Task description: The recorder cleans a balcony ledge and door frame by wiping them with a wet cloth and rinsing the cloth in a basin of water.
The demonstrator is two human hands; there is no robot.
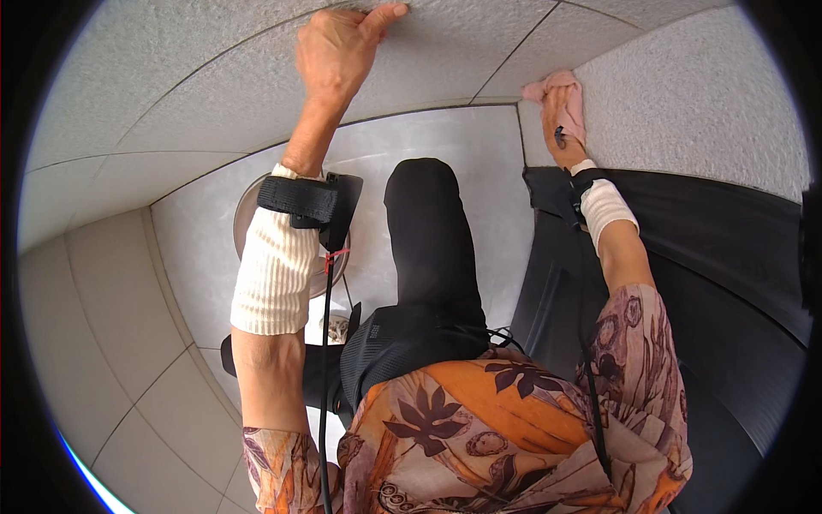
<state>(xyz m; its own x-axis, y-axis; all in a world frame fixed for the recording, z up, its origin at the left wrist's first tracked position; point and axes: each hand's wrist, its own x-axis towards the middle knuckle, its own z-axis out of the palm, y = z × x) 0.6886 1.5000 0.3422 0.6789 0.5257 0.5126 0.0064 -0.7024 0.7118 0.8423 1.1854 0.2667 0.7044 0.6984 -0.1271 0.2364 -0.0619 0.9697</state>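
Observation:
At the top of the view, my left hand (339,51) is against the grey tiled wall (437,58), its thumb stretched out to the right and its other fingers curled; whether anything is under the fingers cannot be seen. At the upper right, my right hand (560,122) presses a pink cloth (570,96) near the corner where the tiled wall meets a rough pale wall surface (687,103). Part of the cloth sticks out past the fingertips and along the hand. Both forearms wear white ribbed sleeves and black straps with cables.
A round metal basin (244,225) stands on the pale grey floor (494,141), partly behind my left forearm. My bent knee in black trousers is in the middle. Dark panels (681,238) lie along the right side. Tiled wall (109,308) lines the left.

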